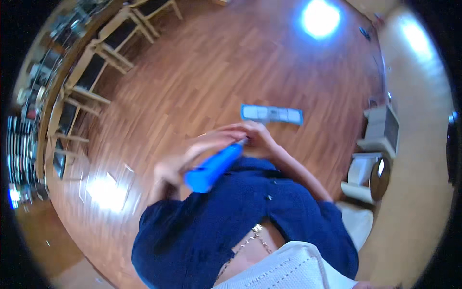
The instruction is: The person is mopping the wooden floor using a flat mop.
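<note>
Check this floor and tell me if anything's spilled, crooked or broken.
Nothing stands out. The mop head lies flat on the floor, the chairs line the counter, and the bright patches look like glare rather than spills. The blue handle is blurred, so fine damage could hide.

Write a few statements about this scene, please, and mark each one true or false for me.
1. The left hand and the right hand are close together near the narrow end of the handle. True.
2. The handle is red. False: it is blue.
3. A blue-edged pad lies on the wooden floor. True.
4. Chairs line the picture's right side. False: the chairs are on the left.
5. The handle's wider end points toward the picture's lower left. True.
</note>
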`<state>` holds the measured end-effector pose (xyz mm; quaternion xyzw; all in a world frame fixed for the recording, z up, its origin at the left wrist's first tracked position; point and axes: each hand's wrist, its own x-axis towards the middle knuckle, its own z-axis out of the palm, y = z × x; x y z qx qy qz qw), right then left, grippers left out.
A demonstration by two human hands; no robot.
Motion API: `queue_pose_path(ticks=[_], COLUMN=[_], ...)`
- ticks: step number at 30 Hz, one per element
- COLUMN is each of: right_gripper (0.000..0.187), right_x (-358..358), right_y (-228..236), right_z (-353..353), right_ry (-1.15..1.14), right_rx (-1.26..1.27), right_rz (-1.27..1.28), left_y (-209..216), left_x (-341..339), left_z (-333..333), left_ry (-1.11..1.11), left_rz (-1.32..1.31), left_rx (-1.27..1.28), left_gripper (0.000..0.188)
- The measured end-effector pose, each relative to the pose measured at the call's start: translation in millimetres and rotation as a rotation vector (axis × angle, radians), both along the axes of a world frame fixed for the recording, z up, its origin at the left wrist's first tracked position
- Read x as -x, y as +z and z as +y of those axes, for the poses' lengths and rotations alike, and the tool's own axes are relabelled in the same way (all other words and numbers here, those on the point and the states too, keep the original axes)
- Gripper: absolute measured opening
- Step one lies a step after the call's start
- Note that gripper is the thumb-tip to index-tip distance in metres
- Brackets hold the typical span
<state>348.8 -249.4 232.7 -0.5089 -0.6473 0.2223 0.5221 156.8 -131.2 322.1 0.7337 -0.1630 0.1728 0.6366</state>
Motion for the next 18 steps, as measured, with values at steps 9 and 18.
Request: queue_pose_path(ticks=[9,18], right_gripper=[0.012,0.012], right_x=[-51,-146], right_y=[-112,-122], right_z=[37,1], right_ry=[0.245,-0.124], right_rx=[0.330,0.378], right_rz=[-0.220,-0.189], left_y=[11,-5], left_x=[-18,-141], left_z=[-15,2], left_ry=[0.323,0.008], left_rz=[-0.335,-0.364], left_rx=[-0.061,0.077], left_gripper=[0.035,0.036])
